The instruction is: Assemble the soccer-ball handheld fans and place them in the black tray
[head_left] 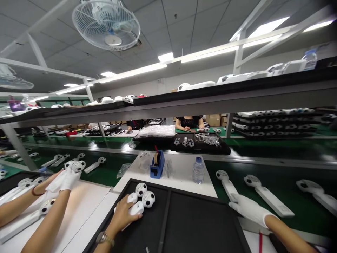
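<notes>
My left hand (123, 214), bare and with a watch at the wrist, is closed around two white handheld fans. Their soccer-ball heads (144, 194) stick out past my fingers, above the left half of a black divided tray (168, 219). In a white glove, my right hand (249, 208) has its fingers closed on the lower end of another handheld fan (228, 186), which lies on the green conveyor belt. The palm side of this glove is hidden. Further right on the belt are two more such fans (271, 198).
A co-worker's gloved hands (67, 177) hold similar fans at left. Behind the tray stand a blue tape dispenser (157, 165) and a water bottle (198, 171) on a white board. A loaded shelf (168, 103) crosses overhead. Another person (189, 123) sits across the belt.
</notes>
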Action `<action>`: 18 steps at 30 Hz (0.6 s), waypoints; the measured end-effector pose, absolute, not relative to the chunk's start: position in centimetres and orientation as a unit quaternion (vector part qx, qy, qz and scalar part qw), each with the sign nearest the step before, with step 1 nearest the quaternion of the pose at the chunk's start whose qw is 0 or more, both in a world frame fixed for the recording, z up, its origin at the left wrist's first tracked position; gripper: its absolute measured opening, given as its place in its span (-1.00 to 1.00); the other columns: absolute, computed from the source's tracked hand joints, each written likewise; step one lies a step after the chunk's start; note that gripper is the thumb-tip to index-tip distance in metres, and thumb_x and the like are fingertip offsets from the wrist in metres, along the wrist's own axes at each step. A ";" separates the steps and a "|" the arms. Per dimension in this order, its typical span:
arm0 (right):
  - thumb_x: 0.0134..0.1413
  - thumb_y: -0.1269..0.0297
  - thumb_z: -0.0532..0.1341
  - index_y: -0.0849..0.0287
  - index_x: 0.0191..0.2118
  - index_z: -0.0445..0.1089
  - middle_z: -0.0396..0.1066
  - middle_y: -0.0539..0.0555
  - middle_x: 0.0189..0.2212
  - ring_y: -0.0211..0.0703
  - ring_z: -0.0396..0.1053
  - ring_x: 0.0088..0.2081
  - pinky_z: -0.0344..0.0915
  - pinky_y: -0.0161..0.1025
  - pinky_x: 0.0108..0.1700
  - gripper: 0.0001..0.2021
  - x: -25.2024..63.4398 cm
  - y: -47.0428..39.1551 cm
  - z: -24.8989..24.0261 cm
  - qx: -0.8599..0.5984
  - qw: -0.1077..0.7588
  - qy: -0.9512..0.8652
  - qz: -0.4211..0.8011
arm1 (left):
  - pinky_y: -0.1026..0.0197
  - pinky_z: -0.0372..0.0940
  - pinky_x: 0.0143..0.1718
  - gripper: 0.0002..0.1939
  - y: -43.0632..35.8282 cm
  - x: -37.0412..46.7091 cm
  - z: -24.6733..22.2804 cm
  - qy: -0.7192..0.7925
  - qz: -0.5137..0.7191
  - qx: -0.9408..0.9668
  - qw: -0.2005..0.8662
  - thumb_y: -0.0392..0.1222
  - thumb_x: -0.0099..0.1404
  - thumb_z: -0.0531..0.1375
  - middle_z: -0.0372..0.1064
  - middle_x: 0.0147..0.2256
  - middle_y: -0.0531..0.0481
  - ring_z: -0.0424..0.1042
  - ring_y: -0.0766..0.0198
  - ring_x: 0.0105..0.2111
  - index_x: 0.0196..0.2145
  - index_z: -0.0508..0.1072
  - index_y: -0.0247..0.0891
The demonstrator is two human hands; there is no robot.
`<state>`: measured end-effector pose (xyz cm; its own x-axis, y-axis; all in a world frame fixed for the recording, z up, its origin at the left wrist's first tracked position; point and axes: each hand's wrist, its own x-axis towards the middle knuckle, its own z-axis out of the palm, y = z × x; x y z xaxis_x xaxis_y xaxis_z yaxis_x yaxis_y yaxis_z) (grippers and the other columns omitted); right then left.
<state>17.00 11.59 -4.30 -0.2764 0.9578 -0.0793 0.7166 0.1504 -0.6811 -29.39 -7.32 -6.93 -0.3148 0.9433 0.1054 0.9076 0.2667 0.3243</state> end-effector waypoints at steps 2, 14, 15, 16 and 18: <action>0.00 0.10 0.22 0.15 -0.03 0.35 0.36 0.25 -0.05 0.06 0.32 -0.01 0.20 0.00 0.06 -0.59 17.6 10.7 -4.8 -0.576 0.150 -0.737 0.321 | -0.01 0.11 0.01 -0.49 -6.2 -29.1 -6.4 0.790 0.181 0.582 0.071 0.16 -0.07 0.23 0.28 -0.01 -0.24 0.24 -0.15 0.03 -0.26 0.55 -0.28; -0.09 0.07 0.28 0.20 0.21 0.06 0.20 0.23 0.13 0.00 0.21 0.12 0.12 -0.09 0.16 -0.25 11.2 2.2 1.4 -0.233 0.264 -0.658 0.666 | 0.24 0.22 -0.40 -0.35 -4.1 -10.5 0.0 0.338 0.521 0.513 0.593 0.34 -0.05 0.19 0.38 -0.43 -0.11 0.33 0.21 -0.45 -0.28 0.51 -0.33; -0.08 0.12 0.29 0.21 0.18 0.13 0.26 0.23 0.08 0.01 0.26 0.08 0.11 -0.05 0.17 -0.32 10.8 1.6 2.3 -0.199 0.296 -0.639 0.682 | 0.25 0.21 -0.42 -0.34 -4.0 -8.8 0.7 0.301 0.525 0.495 0.623 0.34 -0.05 0.18 0.38 -0.43 -0.11 0.32 0.23 -0.47 -0.24 0.50 -0.32; -0.09 0.17 0.30 0.20 0.14 0.20 0.32 0.21 0.04 0.02 0.30 0.03 0.14 -0.03 0.15 -0.37 10.6 1.1 3.1 -0.178 0.337 -0.607 0.697 | 0.26 0.20 -0.43 -0.35 -3.9 -7.3 1.4 0.275 0.525 0.494 0.636 0.33 -0.04 0.19 0.38 -0.43 -0.11 0.31 0.24 -0.47 -0.24 0.50 -0.32; -0.04 0.23 0.27 0.15 0.03 0.33 0.41 0.15 -0.05 -0.02 0.35 -0.02 0.20 -0.07 0.10 -0.55 11.1 0.6 4.2 -0.184 0.448 -0.524 0.701 | 0.28 0.19 -0.41 -0.41 -3.7 -5.3 2.7 0.252 0.524 0.530 0.617 0.30 -0.01 0.20 0.38 -0.42 -0.13 0.29 0.26 -0.46 -0.34 0.53 -0.36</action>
<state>11.06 0.56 4.18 -0.5312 0.8206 0.2108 -0.4345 -0.0503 -0.8993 -5.33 -3.69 2.72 0.3233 0.9142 0.2445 -0.3796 -0.1114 0.9184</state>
